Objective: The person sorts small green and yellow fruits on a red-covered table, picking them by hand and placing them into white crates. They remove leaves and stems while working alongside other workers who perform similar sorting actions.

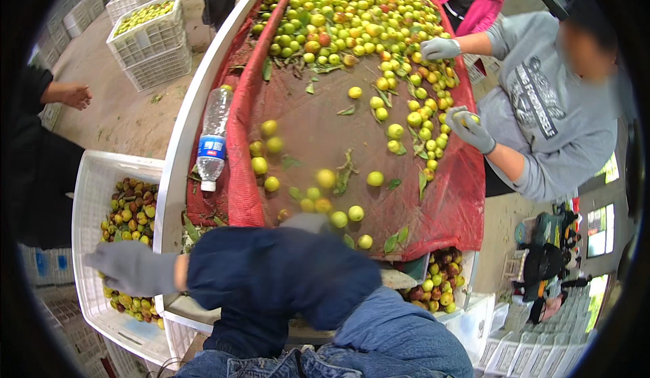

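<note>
My right hand [129,269], in a grey glove, reaches across to the left over a white plastic crate [84,215] of yellow-green and brown jujubes [134,208]. Its palm side is hidden, so any contents do not show. Beyond that navy sleeve, only a blurred bit of my left hand [307,221] is visible, also in a grey glove. It is at the near end of a sorting table's red lining [315,109]. Loose jujubes [375,178] lie just beyond it, some of them motion-blurred, among green leaves [396,239].
A jujube heap [355,12] covers the table's far end. An empty plastic bottle [212,139] lies in the left channel. At right, a co-worker's gloved hand [469,129] holds fruit. Another person's hand [71,95] is at left. Stacked crates [152,48] stand beyond.
</note>
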A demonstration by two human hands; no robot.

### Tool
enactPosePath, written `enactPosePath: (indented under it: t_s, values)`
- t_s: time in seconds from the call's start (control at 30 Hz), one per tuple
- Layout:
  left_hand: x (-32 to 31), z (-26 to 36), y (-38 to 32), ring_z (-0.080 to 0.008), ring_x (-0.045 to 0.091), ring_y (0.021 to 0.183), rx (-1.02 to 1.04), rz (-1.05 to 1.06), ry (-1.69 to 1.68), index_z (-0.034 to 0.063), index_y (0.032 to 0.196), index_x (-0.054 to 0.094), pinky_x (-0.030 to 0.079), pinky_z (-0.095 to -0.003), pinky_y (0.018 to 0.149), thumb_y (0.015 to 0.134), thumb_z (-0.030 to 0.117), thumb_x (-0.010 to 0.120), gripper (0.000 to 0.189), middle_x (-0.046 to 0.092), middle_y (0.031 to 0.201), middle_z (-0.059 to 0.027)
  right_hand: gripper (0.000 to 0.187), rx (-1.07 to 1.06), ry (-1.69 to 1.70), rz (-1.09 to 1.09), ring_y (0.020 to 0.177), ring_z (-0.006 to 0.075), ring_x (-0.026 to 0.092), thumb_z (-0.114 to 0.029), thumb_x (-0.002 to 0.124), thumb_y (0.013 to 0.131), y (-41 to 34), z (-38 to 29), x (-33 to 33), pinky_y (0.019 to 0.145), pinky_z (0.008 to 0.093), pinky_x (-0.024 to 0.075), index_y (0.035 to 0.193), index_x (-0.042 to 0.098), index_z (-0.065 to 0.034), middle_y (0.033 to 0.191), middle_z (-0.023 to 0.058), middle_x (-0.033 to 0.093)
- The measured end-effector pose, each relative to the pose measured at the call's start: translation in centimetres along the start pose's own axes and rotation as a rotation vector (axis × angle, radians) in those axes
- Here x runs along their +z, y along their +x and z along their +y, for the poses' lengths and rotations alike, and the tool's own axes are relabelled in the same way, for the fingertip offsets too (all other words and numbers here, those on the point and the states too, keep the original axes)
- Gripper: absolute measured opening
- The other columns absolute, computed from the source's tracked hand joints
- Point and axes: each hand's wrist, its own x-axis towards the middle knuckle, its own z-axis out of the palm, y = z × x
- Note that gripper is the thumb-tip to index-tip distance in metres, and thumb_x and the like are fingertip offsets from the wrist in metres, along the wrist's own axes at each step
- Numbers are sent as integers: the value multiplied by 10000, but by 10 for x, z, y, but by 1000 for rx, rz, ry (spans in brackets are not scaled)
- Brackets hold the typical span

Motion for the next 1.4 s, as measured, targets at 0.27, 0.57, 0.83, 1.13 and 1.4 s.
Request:
enactPosePath:
  t_s: [0.27, 0.57, 0.83, 1.13, 1.4]
  values:
    - [16, 3, -10, -363, 669, 929, -125, 94, 131, 119, 1019, 660, 521, -490, 775, 814, 352, 671, 310, 685, 974, -167, 115, -419, -525, -11, 798, 302, 654, -152, 637, 719, -66, 74, -45, 733, 428, 541, 819, 664, -103, 827, 94, 619]
    - [17, 6, -4, -370, 680, 884, -114, 106, 169, 120, 993, 651, 522, -522, 730, 798, 369, 648, 316, 694, 920, -145, 531, 1081, -1492, 531, 1257, 456, 459, -514, 543, 908, -261, 101, -333, 1092, 502, 361, 1222, 620, -93, 1372, 194, 538]
    - [14, 14, -7, -365, 688, 860, -122, 127, 168, 144, 1091, 629, 531, -522, 697, 810, 361, 642, 356, 693, 928, -136, 538, 654, -1156, 573, 1345, 443, 402, -125, 620, 840, -183, 140, -436, 1114, 445, 366, 1371, 545, -163, 1475, 255, 406]
    - [11, 17, -9, -372, 689, 807, -146, 87, 194, 138, 1055, 616, 518, -558, 634, 843, 351, 607, 301, 684, 939, -122, 534, 944, -945, 659, 994, 314, 672, -434, 757, 705, -152, 219, -478, 855, 409, 520, 1078, 680, -61, 1066, 174, 708]
    - [15, 14, -12, -352, 678, 836, -120, 190, 182, 131, 1043, 628, 515, -515, 666, 818, 281, 612, 271, 687, 930, -113, 281, 606, -1321, 422, 1010, 285, 621, -124, 583, 897, -209, 176, -325, 797, 401, 538, 1164, 669, -123, 1059, 119, 645]
